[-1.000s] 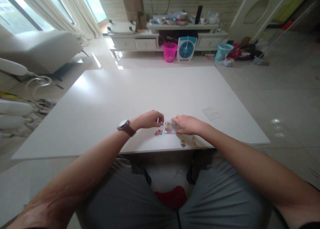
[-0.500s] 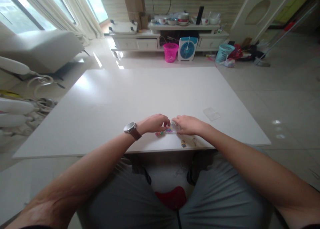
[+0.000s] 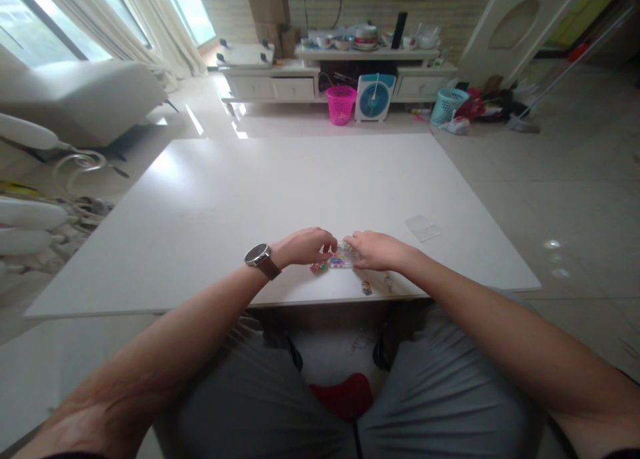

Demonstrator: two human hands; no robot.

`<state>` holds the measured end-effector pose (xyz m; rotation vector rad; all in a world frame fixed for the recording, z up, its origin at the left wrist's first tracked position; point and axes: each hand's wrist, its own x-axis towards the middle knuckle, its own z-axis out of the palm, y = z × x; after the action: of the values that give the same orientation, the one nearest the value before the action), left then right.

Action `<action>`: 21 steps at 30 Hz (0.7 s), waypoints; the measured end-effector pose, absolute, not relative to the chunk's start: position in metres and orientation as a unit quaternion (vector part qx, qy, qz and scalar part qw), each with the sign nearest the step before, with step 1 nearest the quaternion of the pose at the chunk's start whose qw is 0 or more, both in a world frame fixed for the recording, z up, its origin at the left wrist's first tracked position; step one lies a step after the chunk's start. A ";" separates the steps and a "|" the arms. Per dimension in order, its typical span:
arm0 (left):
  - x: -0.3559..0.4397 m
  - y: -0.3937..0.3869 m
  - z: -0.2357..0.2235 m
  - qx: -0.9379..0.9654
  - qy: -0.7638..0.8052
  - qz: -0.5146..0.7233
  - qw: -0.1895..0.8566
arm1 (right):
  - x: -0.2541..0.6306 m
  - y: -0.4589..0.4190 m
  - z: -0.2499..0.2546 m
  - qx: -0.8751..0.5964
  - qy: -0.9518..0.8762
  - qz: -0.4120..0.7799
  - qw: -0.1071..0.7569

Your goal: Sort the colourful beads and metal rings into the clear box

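Observation:
A small clear plastic box (image 3: 345,261) with colourful little pieces in it rests near the table's front edge. My right hand (image 3: 373,249) holds it from the right, thumb at the near side and fingers at the far side. Over its left part is my left hand (image 3: 315,245), fingers curled together; whatever is between the fingertips is too small to name. Red and green small pieces (image 3: 317,267) lie just below my left hand. Closer to the edge are a small yellow-and-blue cartoon figure charm (image 3: 367,287) and a metal key ring (image 3: 389,284).
A flat clear plastic lid (image 3: 423,229) lies on the white table (image 3: 300,179), to the right beyond my right hand. Past the table stand a pink basket (image 3: 341,105), a blue-and-white fan (image 3: 375,99) and a low cabinet (image 3: 295,87). White chairs (image 3: 30,212) are on the left.
My left hand has shifted slightly left, and more of the box's coloured pieces show. My right hand stays on the box.

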<state>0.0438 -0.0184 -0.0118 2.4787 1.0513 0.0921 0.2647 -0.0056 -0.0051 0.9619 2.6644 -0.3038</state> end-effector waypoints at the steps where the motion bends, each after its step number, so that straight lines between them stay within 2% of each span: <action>1: 0.042 -0.017 -0.011 0.897 0.381 0.038 0.220 | 0.265 -0.006 -0.005 0.335 0.925 -0.106 0.147; 7: 0.024 -0.009 -0.008 0.888 0.408 0.039 0.211 | 0.266 -0.005 -0.007 0.341 0.922 -0.105 0.148; 16: 0.019 -0.011 -0.012 0.845 0.439 -0.039 0.302 | 0.268 -0.003 -0.010 0.336 0.924 -0.104 0.150; 21: 0.026 -0.016 -0.019 0.845 0.436 -0.071 0.303 | 0.267 -0.003 -0.010 0.337 0.924 -0.107 0.146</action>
<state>0.0258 -0.0156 -0.0193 2.2390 1.1550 -0.1892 0.2670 -0.0029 -0.0104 0.9702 2.6609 -0.3079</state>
